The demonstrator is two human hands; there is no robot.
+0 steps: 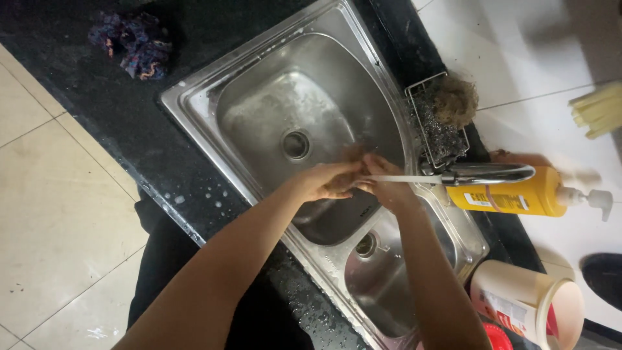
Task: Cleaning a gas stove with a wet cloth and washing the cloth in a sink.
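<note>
Black stone desk [97, 91], one, carrying everything and spotted with drops along its front edge, beside a pale tiled floor [52, 214]

Steel sink [194, 97], one, set into the desk at a slant to the view; two bowls, a large bowl [272, 116] and a small bowl [382, 285], both wet, no dishes showing in either

Two forearms reaching in from the lower edge and meeting above the divide between the bowls, so that run-off falls into the basin, not onto the desk

Left hand [324, 181] and right hand [389, 189] pressed together, fingers half-curled, one laid over the other; no object visible in either grip, though anything small between the palms cannot be told

White tub [518, 295], one, lying on its side at the near right corner

Yellow pump bottle [512, 198], one, lying flat behind the tap, nozzle pointing away from the basin, within reach of the right hand

Crumpled patterned cloth [133, 44], one, well apart at the far left of the desk

Wire rack [440, 139], one, hung at the sink's rim to let its load drain; dark steel wool inside, a brown scourer [455, 100] at its far end

Tap [486, 173], one, spout swung over the basin

Water stream [402, 178], one thin jet, running from the spout straight onto the joined hands

Drains, two: large bowl's [296, 144], small bowl's [365, 244]
</note>
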